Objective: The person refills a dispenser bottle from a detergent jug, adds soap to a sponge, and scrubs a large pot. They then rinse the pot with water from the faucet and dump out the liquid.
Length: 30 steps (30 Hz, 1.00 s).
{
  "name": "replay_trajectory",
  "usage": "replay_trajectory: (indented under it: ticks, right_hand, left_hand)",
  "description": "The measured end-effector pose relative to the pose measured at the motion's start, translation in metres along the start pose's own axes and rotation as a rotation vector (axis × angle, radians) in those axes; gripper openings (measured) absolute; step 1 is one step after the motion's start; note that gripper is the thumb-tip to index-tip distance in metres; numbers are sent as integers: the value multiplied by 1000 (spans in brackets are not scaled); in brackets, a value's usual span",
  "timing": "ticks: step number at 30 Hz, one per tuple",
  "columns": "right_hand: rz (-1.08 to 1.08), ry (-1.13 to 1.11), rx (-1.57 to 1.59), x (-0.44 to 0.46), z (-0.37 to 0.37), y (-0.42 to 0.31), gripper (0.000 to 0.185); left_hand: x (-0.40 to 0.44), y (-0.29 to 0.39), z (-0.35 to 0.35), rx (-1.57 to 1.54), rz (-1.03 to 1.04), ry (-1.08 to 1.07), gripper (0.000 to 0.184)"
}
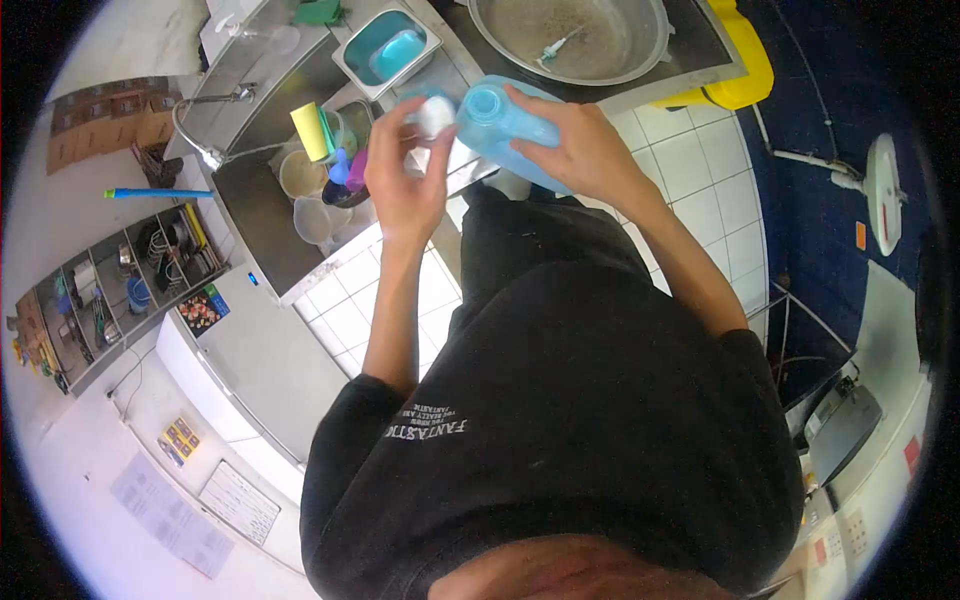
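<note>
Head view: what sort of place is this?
Likely a kitchen's washing-up area, possibly commercial: a curved silver metal faucet at a grey metal sink, a wide round metal pan, and a grey compartmented rack filled with utensils.

White square tiles with dark grout run across the floor (700, 150) here, and over on the right a deep blue wall (805, 75) carries a white fan (884, 195). On the left we've got a pale wall (110, 430) with papers (172, 512) stuck up, a grey-doored fridge (265, 340) beside open shelving (120, 290) packed with kitchenware, and bright light washing out the lower-left side.
</note>
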State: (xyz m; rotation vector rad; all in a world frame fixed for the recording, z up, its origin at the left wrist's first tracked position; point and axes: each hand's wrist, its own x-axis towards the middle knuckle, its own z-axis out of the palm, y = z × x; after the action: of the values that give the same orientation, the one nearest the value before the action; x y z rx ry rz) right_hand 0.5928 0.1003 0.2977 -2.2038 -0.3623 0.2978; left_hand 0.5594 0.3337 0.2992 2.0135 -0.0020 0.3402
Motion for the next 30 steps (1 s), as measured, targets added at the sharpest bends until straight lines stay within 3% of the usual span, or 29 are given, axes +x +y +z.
replay_trajectory:
  ticks: [1,3,8,10,11,14,15,17,18,20,21,23,24,28,30]
  right_hand:
    - [-2,-5,3,0,-1,1,67]
    - [22,-8,-10,-3,-1,-2,67]
    - [48,-3,-10,-4,-5,-2,65]
    - [-41,60,-3,-4,-2,2,64]
    - [-37,62,2,-6,-3,1,64]
    - [22,-16,-4,-6,-9,-6,63]
    - [-1,-3,-9,-5,-7,-3,63]
    - [-24,8,-8,-7,-7,-1,62]
    - [-2,6,-16,-9,-11,-5,62]
    - [17,-6,-13,-7,-12,-7,62]
    - [12,-19,-15,-6,-11,-5,61]
    - [7,-42,-11,-6,-10,0,61]
    - [-7,-40,-15,-5,-10,2,60]
    - [8,-23,-38,-6,-10,-1,60]
    - [-11,-35,-39,-4,-5,5,60]
  left_hand:
    - [10,15,0,-4,10,0,39]
    - [21,36,5,266,306,-209,40]
    - [35,29,11,392,333,-320,41]
    - [43,27,10,470,501,-383,43]
    - [47,28,7,471,501,-390,43]
    - [66,47,-7,500,565,-714,45]
    - [69,51,-7,504,570,-715,45]
    - [71,57,-7,530,766,-758,51]
    - [67,61,-4,535,762,-761,51]
    - [54,68,3,534,400,-607,60]
    - [56,62,4,541,389,-610,60]
    - [64,44,7,450,600,-795,59]
    - [60,56,7,505,643,-750,56]
    - [58,62,8,498,412,-569,57]
    - [66,51,6,386,521,-803,61]
